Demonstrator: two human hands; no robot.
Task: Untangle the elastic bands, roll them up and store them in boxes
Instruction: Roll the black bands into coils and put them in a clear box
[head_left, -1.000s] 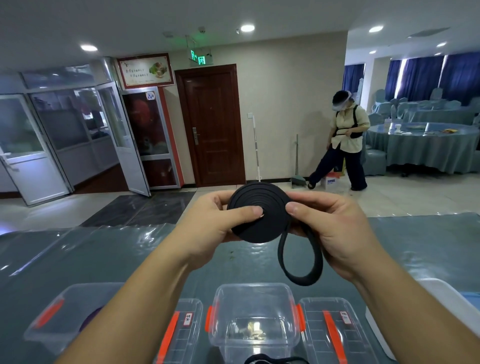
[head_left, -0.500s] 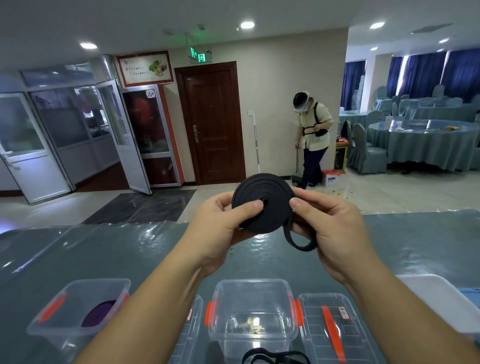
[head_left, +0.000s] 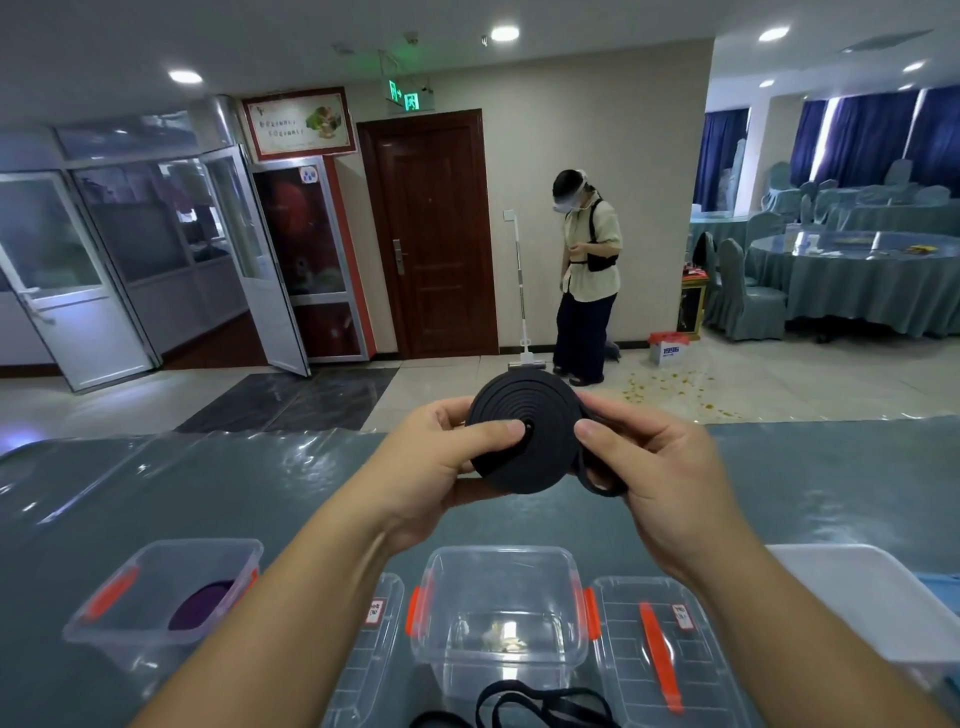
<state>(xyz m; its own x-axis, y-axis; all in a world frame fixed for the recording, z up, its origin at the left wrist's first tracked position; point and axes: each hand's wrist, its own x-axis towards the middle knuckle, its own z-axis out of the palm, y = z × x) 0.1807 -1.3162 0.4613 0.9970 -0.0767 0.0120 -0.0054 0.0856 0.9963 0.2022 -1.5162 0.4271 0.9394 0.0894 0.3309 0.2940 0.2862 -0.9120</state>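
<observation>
While both hands hold it up at the centre of the frame, the black elastic band (head_left: 524, 439) sits wound into a flat coil above the worktop (head_left: 156, 493). The left hand (head_left: 441, 467) pinches the coil, thumb pressed on its face near the middle hole. The right hand (head_left: 649, 467) curls round the coil's right edge, a short loose loop of band showing at its palm. Below, along the lower edge of the frame, stand a clear box (head_left: 498, 613) with orange clasps, a second box (head_left: 161, 592) at lower left holding a purple roll (head_left: 200, 610), two lids (head_left: 660, 649), and more tangled black bands (head_left: 540, 706).
</observation>
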